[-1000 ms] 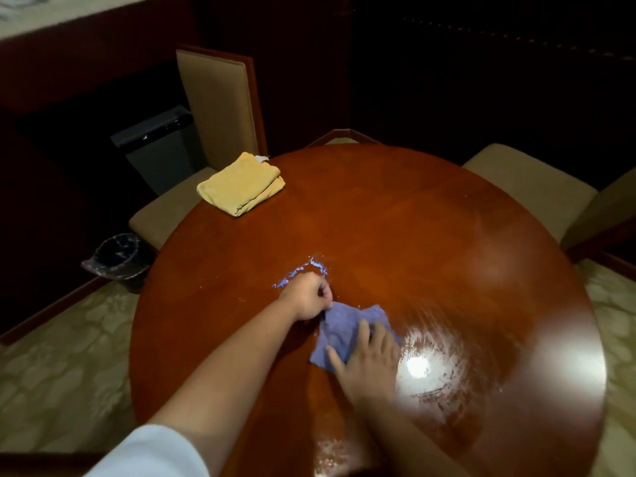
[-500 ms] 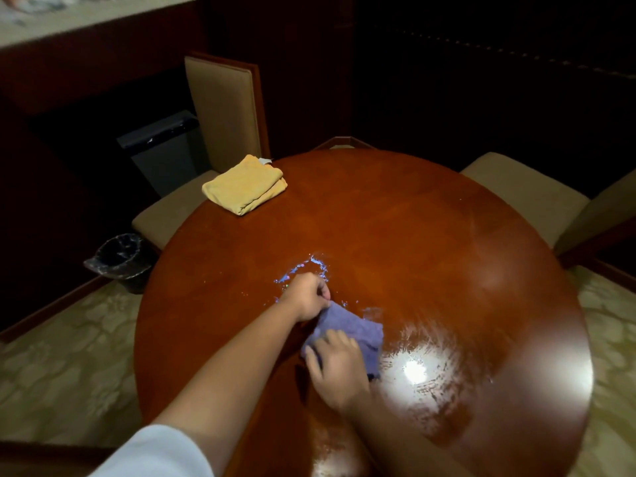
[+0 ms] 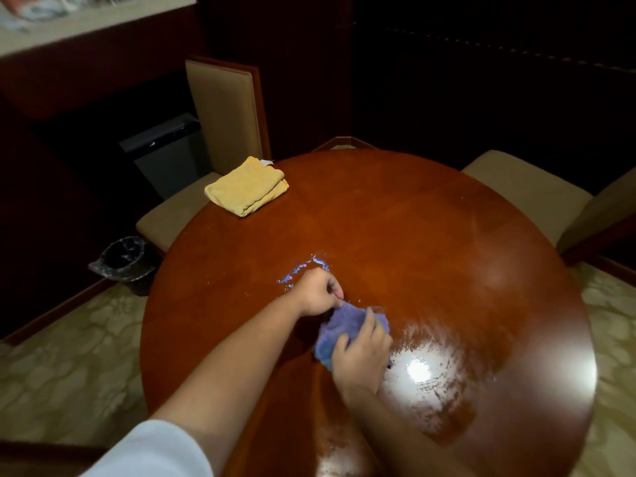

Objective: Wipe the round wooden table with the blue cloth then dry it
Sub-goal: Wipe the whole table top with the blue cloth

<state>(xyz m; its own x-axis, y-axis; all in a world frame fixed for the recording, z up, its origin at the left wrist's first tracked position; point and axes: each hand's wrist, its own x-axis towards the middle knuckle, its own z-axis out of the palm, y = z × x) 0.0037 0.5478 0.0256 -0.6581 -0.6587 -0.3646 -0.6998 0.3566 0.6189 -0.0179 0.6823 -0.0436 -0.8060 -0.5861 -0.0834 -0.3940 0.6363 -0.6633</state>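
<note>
Blue cloth (image 3: 344,330) lies bunched on the counter (image 3: 430,235), toward its near edge. Left hand (image 3: 318,292) pinches the cloth's far corner; right hand (image 3: 363,354) has fingers curled over its near end. Yellow towel (image 3: 246,191) sits at the counter's far-left edge, nearer the left hand.

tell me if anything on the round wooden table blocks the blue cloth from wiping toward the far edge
Mostly nothing visible does. The blue cloth, held by both hands, has bare round wooden table ahead. Only the folded yellow towel lies at the far-left edge.
</note>
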